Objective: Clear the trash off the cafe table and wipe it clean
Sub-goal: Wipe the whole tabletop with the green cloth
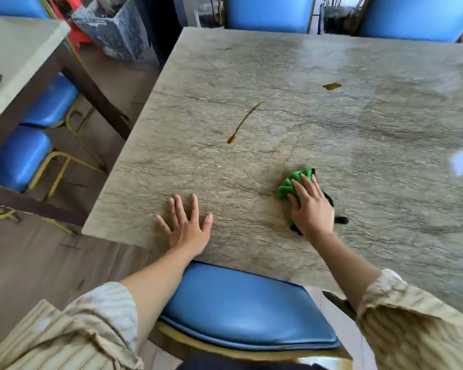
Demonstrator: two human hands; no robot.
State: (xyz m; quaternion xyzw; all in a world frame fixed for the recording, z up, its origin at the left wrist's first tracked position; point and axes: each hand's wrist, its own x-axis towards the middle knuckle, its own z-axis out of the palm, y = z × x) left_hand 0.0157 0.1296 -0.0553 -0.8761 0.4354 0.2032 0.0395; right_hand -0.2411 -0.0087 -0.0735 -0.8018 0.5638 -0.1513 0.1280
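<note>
The right hand (312, 206) presses a green cloth (292, 184) flat-fingered on the bench (332, 62); the left hand (186, 225) rests released, fingers spread. Two brown spills (245, 122) lie well beyond the cloth. Risk: a bunched cloth may smear them.

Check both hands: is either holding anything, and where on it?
Right hand presses flat on top of the green cloth, fingers straight, not gripping. Left hand rests flat on the table, holding nothing.
</note>
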